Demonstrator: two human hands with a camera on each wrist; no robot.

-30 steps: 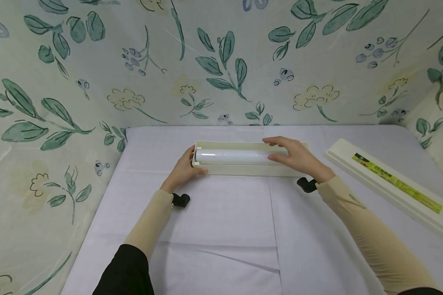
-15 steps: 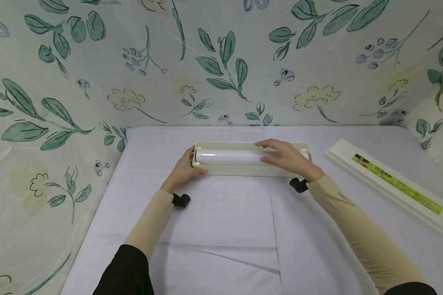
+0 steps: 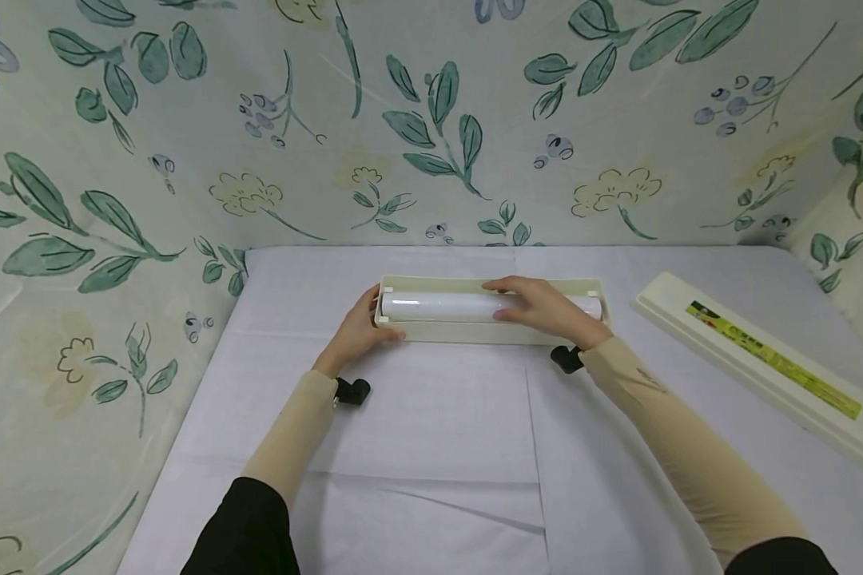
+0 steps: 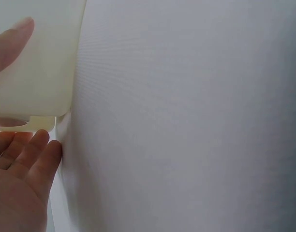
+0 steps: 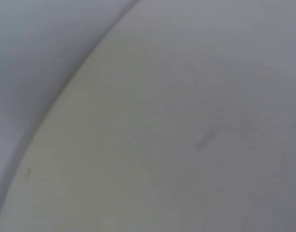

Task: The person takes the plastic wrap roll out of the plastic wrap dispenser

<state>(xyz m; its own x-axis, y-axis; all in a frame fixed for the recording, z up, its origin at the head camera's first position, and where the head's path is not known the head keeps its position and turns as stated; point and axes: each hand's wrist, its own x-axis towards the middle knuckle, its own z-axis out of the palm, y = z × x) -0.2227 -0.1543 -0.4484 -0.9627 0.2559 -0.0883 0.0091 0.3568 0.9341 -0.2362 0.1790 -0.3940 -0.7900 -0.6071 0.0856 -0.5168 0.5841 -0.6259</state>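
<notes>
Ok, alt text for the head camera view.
A person's left hand grips one end of an open cream box; the right hand is over the white roll inside. A long pale piece with a yellow-green label lies to the right.

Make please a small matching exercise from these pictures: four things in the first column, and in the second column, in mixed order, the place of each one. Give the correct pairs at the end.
Things
1. left hand
2. white roll
3. long labelled piece
4. right hand

Places
A. lying lengthwise inside the cream box
B. over the roll, right of its middle in the head view
C. slanting on the white cloth, apart from the box
D. holding the box's left end

Right pairs: 1-D, 2-A, 3-C, 4-B
</notes>
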